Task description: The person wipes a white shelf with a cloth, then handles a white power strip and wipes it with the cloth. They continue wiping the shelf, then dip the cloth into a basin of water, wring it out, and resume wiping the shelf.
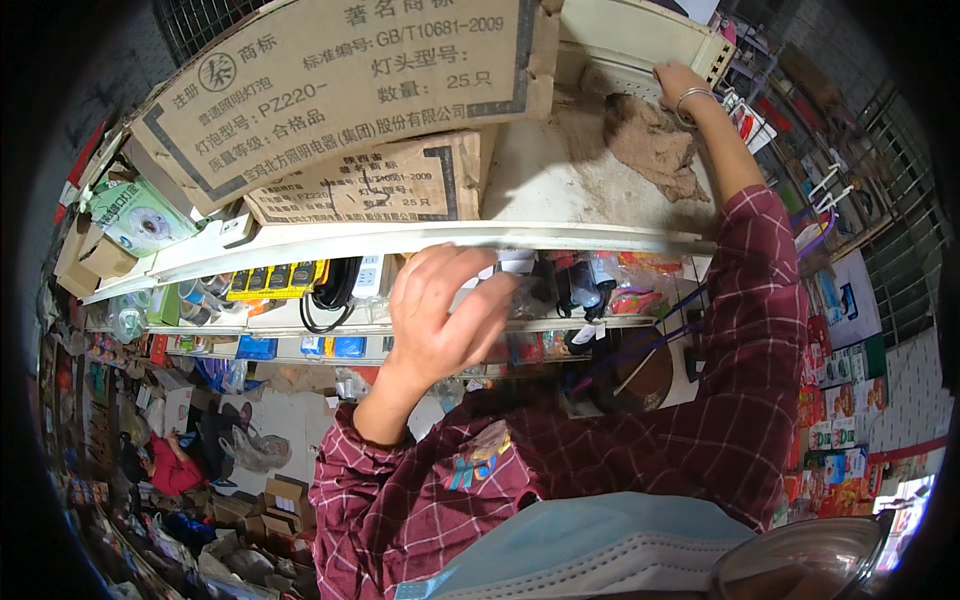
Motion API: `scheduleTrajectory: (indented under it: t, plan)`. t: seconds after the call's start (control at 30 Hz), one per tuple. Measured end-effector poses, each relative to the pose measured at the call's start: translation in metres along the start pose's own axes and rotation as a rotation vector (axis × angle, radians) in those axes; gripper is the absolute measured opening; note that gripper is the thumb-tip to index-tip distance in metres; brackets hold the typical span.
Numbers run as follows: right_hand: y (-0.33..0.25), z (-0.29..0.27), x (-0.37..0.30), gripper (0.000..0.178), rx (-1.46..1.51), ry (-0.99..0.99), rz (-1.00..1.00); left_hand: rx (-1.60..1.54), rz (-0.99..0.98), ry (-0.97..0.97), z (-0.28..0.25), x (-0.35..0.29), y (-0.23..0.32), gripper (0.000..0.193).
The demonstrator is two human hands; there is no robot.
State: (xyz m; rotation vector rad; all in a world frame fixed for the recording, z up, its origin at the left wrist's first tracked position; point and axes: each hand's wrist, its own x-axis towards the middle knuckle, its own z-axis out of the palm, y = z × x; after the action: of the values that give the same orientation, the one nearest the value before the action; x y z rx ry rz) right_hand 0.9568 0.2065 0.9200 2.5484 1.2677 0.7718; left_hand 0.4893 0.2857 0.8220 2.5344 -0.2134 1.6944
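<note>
My left hand [445,312] is raised in front of the white shelf edge [590,236], its fingers loosely bent and apart, with nothing visible in them. At the upper right my right hand [682,86], with a bangle on its wrist, reaches over the top shelf to the perforated back panel; its fingertips are hidden. A crumpled brown cloth [655,150] lies on the dusty shelf surface [545,170] right beside that hand and wrist. Left of the cloth, a large printed cardboard box [350,130] sits tilted on a smaller cardboard box [375,205].
A green box [145,215] stands at the shelf's left end. Lower shelves carry yellow-packed goods [278,277], a white socket strip [368,275] and a black cable [330,298]. On the floor at lower left are open cartons [285,500] and a person in red [175,465]. Hooks [830,190] project at right.
</note>
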Motion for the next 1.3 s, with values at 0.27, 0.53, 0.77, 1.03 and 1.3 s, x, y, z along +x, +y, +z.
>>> scheduleTrajectory:
  t: [0.27,0.53,0.77,1.03,1.3]
  plan:
    - [-0.007,-0.018,-0.041,0.02,-0.027,0.1,-0.018,-0.151,-0.011,-0.23,0.048,0.072,0.025,0.021]
    - [-0.043,-0.16,-0.182,0.034,0.134,0.522,0.134,0.265,-0.101,-0.542,0.135,0.133,0.006,0.034]
    - [-0.041,-0.143,-0.367,0.023,0.759,0.888,0.347,0.225,-0.058,-0.798,0.168,0.159,0.021,0.029]
    - [-0.085,-0.072,-0.449,0.034,1.113,0.355,0.39,-0.963,-0.417,-0.09,0.068,0.154,0.023,0.028]
    - [-0.215,-0.009,-0.374,0.026,1.697,-0.191,0.235,-0.569,-0.521,0.276,-0.025,0.019,-0.019,0.043]
